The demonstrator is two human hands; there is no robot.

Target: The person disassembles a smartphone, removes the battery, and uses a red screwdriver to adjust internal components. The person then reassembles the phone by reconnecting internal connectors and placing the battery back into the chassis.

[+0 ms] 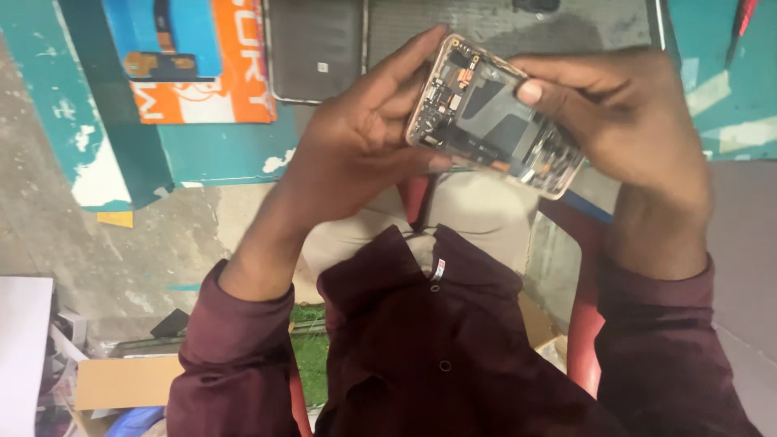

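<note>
long maroon shirt sleeves (235,348) reach the wrists; buttoned maroon shirt front (441,356), collar open, bare hands.

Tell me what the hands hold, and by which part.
An opened phone: left hand grips its left end, right hand its right end and top edge.

One view only, head cam, so no overlap w/ another. It looks steeply down from above the phone (494,117), close in: the phone sits just above frame centre, upper middle. Behind the phone, at the top edge, the table (227,150); its far side runs out of frame. Below the phone the wearer's own shirt (437,348) fills the bottom, so the cam tips back toward the body. Floor (121,251) shows lower left of the phone.
</note>
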